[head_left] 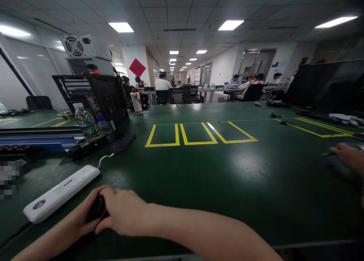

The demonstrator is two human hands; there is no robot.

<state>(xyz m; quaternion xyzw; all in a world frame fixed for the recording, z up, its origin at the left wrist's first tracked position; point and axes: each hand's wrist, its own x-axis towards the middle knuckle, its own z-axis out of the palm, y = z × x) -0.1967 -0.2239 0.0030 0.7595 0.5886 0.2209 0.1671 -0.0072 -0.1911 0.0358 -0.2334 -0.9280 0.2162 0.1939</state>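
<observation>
Low on the left, near the table's front edge, my two hands meet around a small black object [99, 208], mostly covered, so its kind cannot be made out. My left hand [82, 214] curls about it from the left, thumb below and fingers above. From the right, my right hand [126, 208] closes over it with bent fingers and thumb. Just beyond my left hand lies a white power strip [64, 193] with a white cable running from its far end.
Yellow tape frames [165, 144] mark the green table [199, 177]. An open black computer case [109, 102] carries power supplies [85, 49], with a water bottle [85, 122] before it. On the right, another person's hand [348, 155] grips a thin dark tool. People sit farther back.
</observation>
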